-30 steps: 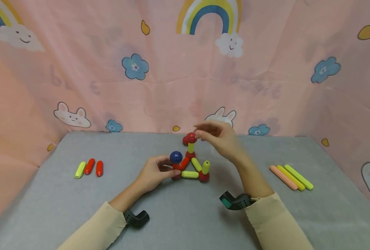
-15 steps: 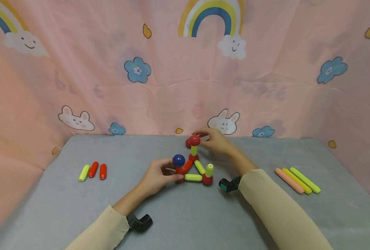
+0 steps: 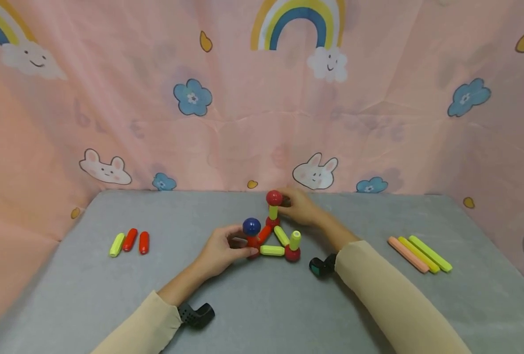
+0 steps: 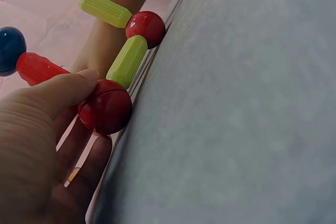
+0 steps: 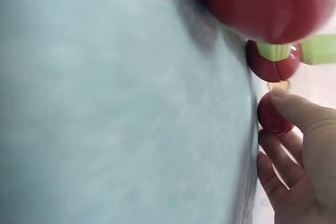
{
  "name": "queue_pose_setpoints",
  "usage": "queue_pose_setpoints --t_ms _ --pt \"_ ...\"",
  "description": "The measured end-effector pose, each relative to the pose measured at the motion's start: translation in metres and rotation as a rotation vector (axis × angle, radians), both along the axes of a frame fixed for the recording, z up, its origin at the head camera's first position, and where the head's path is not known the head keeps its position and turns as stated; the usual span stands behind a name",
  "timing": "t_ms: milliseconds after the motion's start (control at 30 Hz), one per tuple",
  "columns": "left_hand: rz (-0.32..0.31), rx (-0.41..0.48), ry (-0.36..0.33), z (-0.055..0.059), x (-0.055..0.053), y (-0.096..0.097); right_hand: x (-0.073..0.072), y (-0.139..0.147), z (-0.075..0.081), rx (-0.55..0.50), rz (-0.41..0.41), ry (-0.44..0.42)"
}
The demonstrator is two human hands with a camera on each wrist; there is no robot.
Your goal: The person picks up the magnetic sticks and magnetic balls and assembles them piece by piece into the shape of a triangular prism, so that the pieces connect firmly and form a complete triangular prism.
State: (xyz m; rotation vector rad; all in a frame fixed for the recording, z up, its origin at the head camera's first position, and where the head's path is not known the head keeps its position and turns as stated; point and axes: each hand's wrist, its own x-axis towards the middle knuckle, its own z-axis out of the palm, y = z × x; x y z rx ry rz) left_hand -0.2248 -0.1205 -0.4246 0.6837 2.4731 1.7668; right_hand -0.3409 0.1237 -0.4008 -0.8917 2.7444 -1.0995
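My left hand (image 3: 224, 248) grips the left corner ball (image 4: 107, 111) of a magnetic stick-and-ball triangle. A red stick (image 4: 39, 69) rises from that corner and bears a blue ball (image 3: 251, 226). On the right corner ball (image 3: 292, 252) stands a bare yellow-green stick (image 3: 294, 240). At the back corner, another upright yellow-green stick (image 3: 273, 212) carries a red ball (image 3: 274, 198). Behind it my right hand (image 3: 305, 209) holds a loose red ball (image 5: 275, 116) between thumb and fingers, as the right wrist view shows. In the head view that ball is hidden.
Short sticks, one yellow-green (image 3: 117, 245) and two red (image 3: 144, 243), lie on the grey table (image 3: 262, 309) at the left. Three longer sticks, orange (image 3: 408, 254), yellow (image 3: 418, 254) and green (image 3: 430, 253), lie at the right. A pink curtain (image 3: 244, 132) closes off the back.
My right hand has come down from beside the top red ball to the loose ball behind the structure and taken hold of it. The left hand keeps its grip.
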Motion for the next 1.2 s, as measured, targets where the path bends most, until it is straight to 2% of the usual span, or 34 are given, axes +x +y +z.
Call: queue_pose_setpoints --t_ms 133,300,533,700,967,1200 --pt "0.008 -0.013 -0.009 0.002 0.001 0.000 0.010 0.013 0.001 -0.064 -0.066 -0.051" --pt "0.006 -0.019 -0.011 0.003 0.001 0.000 0.030 0.035 0.021 -0.133 -0.115 -0.120" --pt "0.007 -0.025 -0.009 0.001 0.000 0.000 0.065 0.057 0.060 -0.197 -0.038 -0.098" --pt "0.000 -0.021 0.001 0.001 0.000 0.000 0.088 0.063 0.073 -0.203 0.058 -0.030" --pt "0.013 -0.045 0.017 0.003 0.000 -0.001 0.099 0.063 0.078 -0.164 0.077 0.027" --pt "0.001 -0.051 0.025 0.002 0.000 0.000 0.105 0.058 0.077 -0.103 0.134 0.049"
